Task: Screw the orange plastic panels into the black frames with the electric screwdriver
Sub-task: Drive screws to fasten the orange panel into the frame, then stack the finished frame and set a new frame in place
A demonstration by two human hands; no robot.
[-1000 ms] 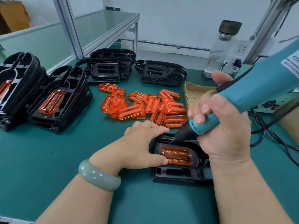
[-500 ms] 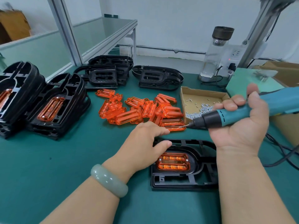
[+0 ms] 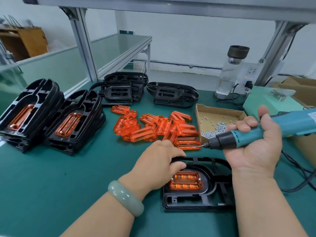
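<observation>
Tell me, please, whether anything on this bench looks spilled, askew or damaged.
Nothing stands out. The loose orange panels lie in a jumbled heap, but the screws are inside their cardboard box, and the panel in the near frame sits straight.

Left hand (image 3: 159, 164) lies palm down, fingers curled over the edge of the black frame (image 3: 217, 187). Right hand (image 3: 253, 146), raised palm up, grips the electric screwdriver (image 3: 242, 138).

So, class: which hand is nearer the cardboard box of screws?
Right. The right hand, gripping the screwdriver, is just in front of the box; the left hand holds the black frame, farther left.
</observation>
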